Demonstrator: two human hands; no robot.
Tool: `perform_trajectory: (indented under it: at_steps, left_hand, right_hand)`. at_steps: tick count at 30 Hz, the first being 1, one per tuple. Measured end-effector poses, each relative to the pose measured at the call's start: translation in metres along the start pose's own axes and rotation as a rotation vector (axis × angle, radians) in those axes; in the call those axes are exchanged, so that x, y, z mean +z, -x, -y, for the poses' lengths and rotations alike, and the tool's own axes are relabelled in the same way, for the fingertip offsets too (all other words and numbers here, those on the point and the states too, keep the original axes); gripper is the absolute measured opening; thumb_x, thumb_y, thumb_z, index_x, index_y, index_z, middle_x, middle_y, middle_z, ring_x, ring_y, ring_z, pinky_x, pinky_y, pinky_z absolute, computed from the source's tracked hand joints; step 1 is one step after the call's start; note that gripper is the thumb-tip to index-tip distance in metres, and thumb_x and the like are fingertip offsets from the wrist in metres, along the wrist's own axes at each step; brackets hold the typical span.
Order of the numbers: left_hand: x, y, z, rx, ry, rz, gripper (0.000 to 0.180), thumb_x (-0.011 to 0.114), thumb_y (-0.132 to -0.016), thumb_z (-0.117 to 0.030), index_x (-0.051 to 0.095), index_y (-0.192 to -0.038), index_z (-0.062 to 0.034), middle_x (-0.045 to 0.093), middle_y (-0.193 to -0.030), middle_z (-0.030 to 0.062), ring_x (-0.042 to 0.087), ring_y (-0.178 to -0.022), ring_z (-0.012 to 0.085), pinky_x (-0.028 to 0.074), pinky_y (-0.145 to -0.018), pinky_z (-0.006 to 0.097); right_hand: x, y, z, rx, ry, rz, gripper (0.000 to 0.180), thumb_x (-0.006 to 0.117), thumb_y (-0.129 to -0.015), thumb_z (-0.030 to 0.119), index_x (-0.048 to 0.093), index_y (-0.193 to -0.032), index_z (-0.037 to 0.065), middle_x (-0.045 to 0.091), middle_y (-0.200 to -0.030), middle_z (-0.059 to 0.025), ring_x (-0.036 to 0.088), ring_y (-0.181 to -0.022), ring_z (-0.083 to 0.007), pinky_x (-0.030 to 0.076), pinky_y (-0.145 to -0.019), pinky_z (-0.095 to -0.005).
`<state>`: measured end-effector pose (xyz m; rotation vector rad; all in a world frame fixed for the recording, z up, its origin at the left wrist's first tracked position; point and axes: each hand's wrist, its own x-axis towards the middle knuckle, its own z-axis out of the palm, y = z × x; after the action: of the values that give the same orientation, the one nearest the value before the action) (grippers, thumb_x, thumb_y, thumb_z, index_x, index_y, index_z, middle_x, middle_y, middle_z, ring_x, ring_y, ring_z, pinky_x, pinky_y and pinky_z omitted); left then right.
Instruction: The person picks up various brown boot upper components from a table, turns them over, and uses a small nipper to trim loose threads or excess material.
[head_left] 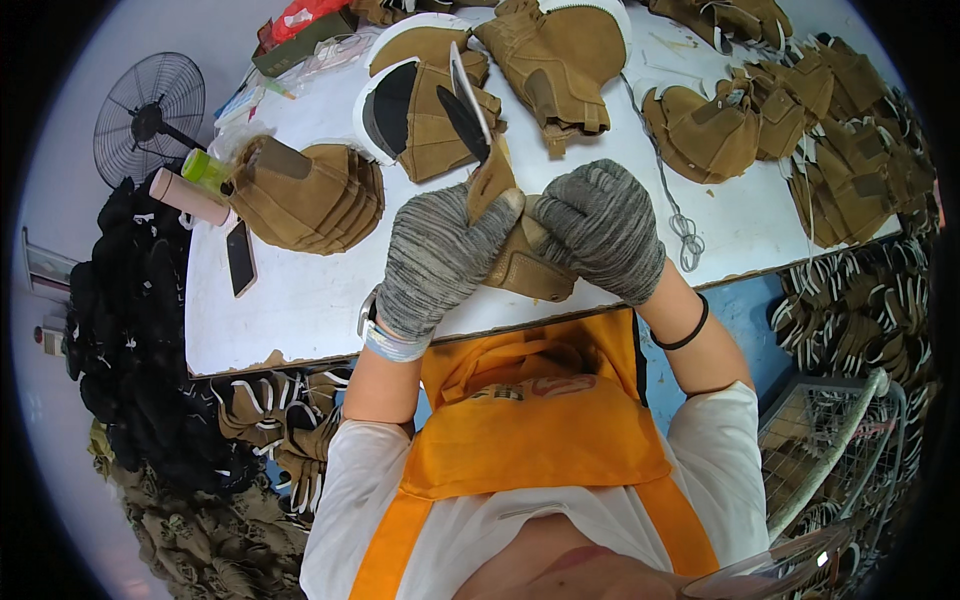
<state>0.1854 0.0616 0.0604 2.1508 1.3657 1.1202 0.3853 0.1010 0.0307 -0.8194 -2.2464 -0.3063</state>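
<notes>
Both my hands wear grey knitted gloves and hold one brown suede shoe upper above the front part of the white table. My left hand grips its left side, thumb pressed on the suede, with a flap standing upright out of the grip. My right hand is closed round the other side, fingers curled in. Just beyond my hands lie a brown upper with a black and white toe lining and a larger brown upper. Part of the held upper is hidden behind my gloves.
On the table at left are stacked uppers, a phone and a pink cup. A cable and more uppers are at right. A fan stands far left; a wire basket is lower right.
</notes>
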Motion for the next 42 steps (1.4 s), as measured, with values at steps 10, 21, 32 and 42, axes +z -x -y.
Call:
perform_trajectory:
  at_steps: [10, 21, 32, 42]
  left_hand:
    - [0.01, 0.005, -0.012, -0.326, 0.411, -0.175, 0.035, 0.065, -0.091, -0.033, 0.069, -0.095, 0.0015, 0.07, -0.074, 0.0079, 0.065, -0.065, 0.0134, 0.05, -0.061, 0.027]
    - [0.016, 0.009, -0.017, -0.162, 0.475, -0.284, 0.032, 0.071, -0.086, -0.026, 0.067, -0.102, 0.0009, 0.07, -0.087, 0.0092, 0.065, -0.077, 0.0153, 0.052, -0.071, 0.028]
    - [-0.009, 0.049, 0.096, -0.25, 1.2, -0.362, 0.077, 0.082, -0.069, -0.036, 0.049, -0.129, -0.0012, 0.059, -0.118, 0.0095, 0.058, -0.108, 0.0239, 0.05, -0.091, 0.04]
    - [-0.067, 0.053, 0.032, -0.228, 0.963, -0.395, 0.08, 0.074, -0.078, -0.043, 0.042, -0.137, 0.001, 0.053, -0.129, 0.0125, 0.053, -0.118, 0.0227, 0.045, -0.098, 0.036]
  right_hand:
    - [-0.038, -0.002, 0.0, 0.398, -0.482, -0.327, 0.012, 0.073, -0.079, 0.007, 0.069, -0.09, 0.003, 0.063, -0.077, -0.0045, 0.057, -0.067, -0.014, 0.048, -0.065, -0.0262]
    - [-0.05, 0.017, -0.008, 0.551, -0.312, -0.315, 0.017, 0.071, -0.079, 0.007, 0.068, -0.096, 0.004, 0.066, -0.089, -0.0102, 0.063, -0.081, -0.0235, 0.051, -0.075, -0.0326]
    - [0.006, 0.017, -0.029, 0.772, -1.15, -0.162, 0.04, 0.05, -0.099, 0.032, 0.06, -0.124, 0.002, 0.064, -0.115, -0.0095, 0.058, -0.106, -0.0183, 0.042, -0.096, -0.0293]
    - [0.031, -0.074, 0.028, 0.518, -1.289, 0.036, 0.053, 0.066, -0.087, 0.026, 0.051, -0.13, 0.0, 0.063, -0.112, -0.0112, 0.06, -0.098, -0.0194, 0.049, -0.085, -0.0321]
